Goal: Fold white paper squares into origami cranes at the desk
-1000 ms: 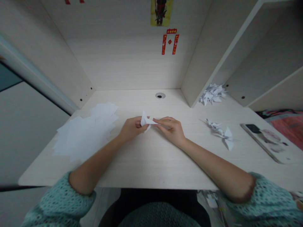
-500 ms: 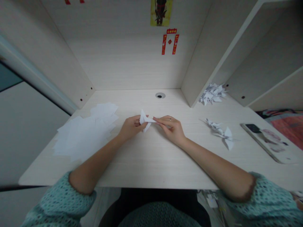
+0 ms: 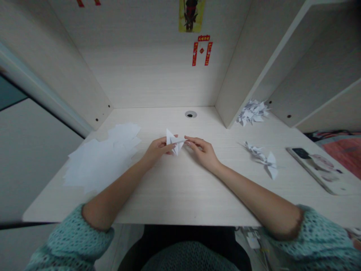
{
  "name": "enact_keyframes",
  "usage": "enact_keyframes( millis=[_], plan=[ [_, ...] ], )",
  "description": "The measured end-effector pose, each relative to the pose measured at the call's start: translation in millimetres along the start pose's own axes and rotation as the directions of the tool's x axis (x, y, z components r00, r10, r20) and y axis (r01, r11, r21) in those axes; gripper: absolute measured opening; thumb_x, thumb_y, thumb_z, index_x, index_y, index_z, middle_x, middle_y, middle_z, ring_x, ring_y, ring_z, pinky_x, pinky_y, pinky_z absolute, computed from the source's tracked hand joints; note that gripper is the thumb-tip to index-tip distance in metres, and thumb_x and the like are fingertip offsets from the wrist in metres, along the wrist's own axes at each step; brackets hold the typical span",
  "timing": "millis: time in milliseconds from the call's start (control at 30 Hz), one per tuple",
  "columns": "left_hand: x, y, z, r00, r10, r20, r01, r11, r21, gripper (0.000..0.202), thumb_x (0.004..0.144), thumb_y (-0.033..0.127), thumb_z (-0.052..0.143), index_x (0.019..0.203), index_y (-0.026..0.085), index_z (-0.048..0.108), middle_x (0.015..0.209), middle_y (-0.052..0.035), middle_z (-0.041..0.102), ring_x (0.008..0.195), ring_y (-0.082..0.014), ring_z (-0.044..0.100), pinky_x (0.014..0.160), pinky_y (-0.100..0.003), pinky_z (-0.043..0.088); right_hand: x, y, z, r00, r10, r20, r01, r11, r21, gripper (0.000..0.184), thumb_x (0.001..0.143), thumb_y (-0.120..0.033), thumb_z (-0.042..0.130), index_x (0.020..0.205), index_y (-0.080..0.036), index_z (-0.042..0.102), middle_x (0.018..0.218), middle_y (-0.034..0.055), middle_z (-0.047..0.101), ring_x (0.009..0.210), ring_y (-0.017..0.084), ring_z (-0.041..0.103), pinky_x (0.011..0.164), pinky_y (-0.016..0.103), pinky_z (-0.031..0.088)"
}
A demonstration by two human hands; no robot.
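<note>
Between my two hands, above the middle of the desk, is a folded white paper crane [image 3: 177,144] with pointed flaps. My left hand [image 3: 158,148] is closed on its left side, thumb in front and fingers behind. The fingertips of my right hand [image 3: 203,149] pinch the narrow point at its right end. To the left lies a spread of white paper sheets [image 3: 98,162], overlapping one another. A few folded paper cranes [image 3: 262,156] rest on the desk to the right of my right hand.
A heap of folded white paper pieces [image 3: 253,111] sits at the back right, beside the upright divider [image 3: 239,64]. A phone [image 3: 318,169] lies at the right on the desk [image 3: 169,192]. A round cable hole [image 3: 191,114] is near the back panel.
The paper crane has turned slightly in my hands, and its lower flap now shows more in front. My right fingers have shifted a little at its narrow end.
</note>
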State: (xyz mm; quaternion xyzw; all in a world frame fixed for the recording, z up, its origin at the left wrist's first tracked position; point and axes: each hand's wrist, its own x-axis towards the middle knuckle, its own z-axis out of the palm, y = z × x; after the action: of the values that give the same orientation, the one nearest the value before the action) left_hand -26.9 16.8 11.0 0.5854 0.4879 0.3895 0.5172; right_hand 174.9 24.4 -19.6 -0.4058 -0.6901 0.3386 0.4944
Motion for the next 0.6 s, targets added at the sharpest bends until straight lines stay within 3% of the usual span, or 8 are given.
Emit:
enact_keyframes(
  millis=[100,233,367,600],
  plan=[
    [1.0,-6.3,3.2,0.999,-0.003,0.032,0.005,0.998,-0.062,0.066,0.070,0.036,0.070,0.130,0.017,0.050,0.112,-0.0113,0.066,0.093,-0.0205,0.063,0.071,-0.027,0.052,1.5,3.0,2.3,0.995,0.044,0.091,-0.053,0.994,0.096,0.025,0.084,-0.039,0.057,0.095,-0.023,0.073,0.099,0.0058,0.073,0.090,0.020,0.065,0.083,0.034,0.049],
    [2.1,-12.7,6.2,0.999,0.017,0.030,-0.013,0.990,-0.142,0.077,0.069,0.032,0.070,0.137,0.019,0.037,0.104,-0.0094,0.067,0.088,-0.0181,0.065,0.075,-0.030,0.053,1.0,1.4,3.2,0.995,0.025,0.097,-0.041,0.985,0.168,0.020,0.079,-0.038,0.064,0.089,-0.023,0.074,0.094,0.0052,0.073,0.088,0.019,0.066,0.082,0.033,0.049],
    [2.2,-14.4,8.6,0.997,0.049,0.056,-0.038,0.983,-0.178,0.072,0.065,0.027,0.073,0.131,0.019,0.044,0.113,-0.0106,0.062,0.090,-0.0189,0.065,0.080,-0.033,0.053,-1.0,0.8,5.1,0.995,0.039,0.089,-0.053,0.985,0.163,0.027,0.072,-0.039,0.071,0.093,-0.022,0.073,0.084,0.0043,0.072,0.073,0.016,0.065,0.069,0.030,0.051],
    [1.1,-14.7,12.1,0.982,0.134,0.132,-0.114,0.982,-0.152,0.064,0.061,0.031,0.078,0.119,0.016,0.055,0.106,-0.0117,0.067,0.094,-0.0223,0.065,0.082,-0.033,0.050,-5.2,-1.3,4.0,0.992,-0.060,0.106,0.066,0.997,-0.048,0.035,0.071,-0.039,0.073,0.101,-0.022,0.069,0.090,0.0049,0.072,0.080,0.018,0.063,0.074,0.031,0.049]
  ],
)
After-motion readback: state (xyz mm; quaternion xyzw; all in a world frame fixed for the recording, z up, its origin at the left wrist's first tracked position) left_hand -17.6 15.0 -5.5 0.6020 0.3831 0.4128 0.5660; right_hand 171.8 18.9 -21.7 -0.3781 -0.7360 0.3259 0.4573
